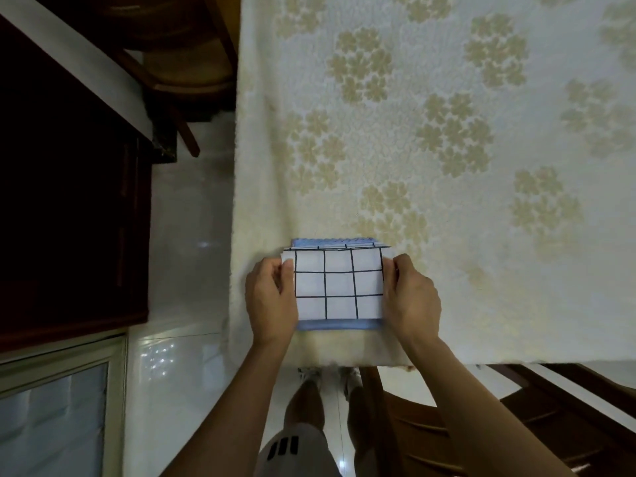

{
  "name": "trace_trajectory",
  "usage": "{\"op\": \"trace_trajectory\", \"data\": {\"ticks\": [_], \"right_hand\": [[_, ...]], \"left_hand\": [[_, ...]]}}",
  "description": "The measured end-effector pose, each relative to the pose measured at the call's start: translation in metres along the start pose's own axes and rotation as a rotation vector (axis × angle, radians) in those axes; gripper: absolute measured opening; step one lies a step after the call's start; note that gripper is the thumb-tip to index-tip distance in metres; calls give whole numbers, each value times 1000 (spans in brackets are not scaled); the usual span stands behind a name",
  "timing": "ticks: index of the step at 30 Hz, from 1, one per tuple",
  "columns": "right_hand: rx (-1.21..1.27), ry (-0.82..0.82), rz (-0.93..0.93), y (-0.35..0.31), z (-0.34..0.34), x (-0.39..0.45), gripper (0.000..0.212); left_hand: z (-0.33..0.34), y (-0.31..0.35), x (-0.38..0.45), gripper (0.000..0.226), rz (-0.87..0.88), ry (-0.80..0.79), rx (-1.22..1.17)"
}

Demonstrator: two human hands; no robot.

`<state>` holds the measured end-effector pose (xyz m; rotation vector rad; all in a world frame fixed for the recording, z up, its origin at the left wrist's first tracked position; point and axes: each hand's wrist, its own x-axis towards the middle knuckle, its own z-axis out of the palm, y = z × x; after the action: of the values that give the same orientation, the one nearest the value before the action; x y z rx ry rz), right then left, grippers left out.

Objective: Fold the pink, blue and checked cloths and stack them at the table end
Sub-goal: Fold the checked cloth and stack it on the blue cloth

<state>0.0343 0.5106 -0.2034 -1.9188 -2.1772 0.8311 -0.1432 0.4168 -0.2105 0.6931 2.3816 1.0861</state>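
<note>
Now 2 folded cloths show, stacked squarely near the bench (481, 235) edge: checked cloth (339, 285) atop blue cloth (335, 325); left hand (270, 301) and right hand (411, 297) pinch the checked cloth's sides.

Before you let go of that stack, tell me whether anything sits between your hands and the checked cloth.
Nothing visible does. The left hand and right hand already hold the checked cloth by its side edges, on the blue cloth, near the table end.
</note>
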Motion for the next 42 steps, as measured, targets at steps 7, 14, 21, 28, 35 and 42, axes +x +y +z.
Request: {"op": "trace_trajectory", "data": {"ticks": [7, 14, 21, 28, 35, 42], "right_hand": [[-52, 42, 38, 3, 8, 2, 34], [-66, 96, 43, 3, 12, 3, 35], [-82, 101, 34, 6, 13, 4, 36], [-7, 169, 0, 3, -6, -2, 35], [-172, 342, -408, 7, -50, -26, 16], [-308, 289, -809, 27, -46, -51, 12]], "left_hand": [[1, -13, 7, 29, 35, -10, 124], [-4, -10, 10, 29, 135, 12, 266], [-2, -9, 13, 24, 120, 10, 278], [-19, 0, 15, 21, 119, -17, 83], [-63, 24, 1, 12, 652, -72, 267], [-61, 11, -34, 9, 1072, -95, 521]]}}
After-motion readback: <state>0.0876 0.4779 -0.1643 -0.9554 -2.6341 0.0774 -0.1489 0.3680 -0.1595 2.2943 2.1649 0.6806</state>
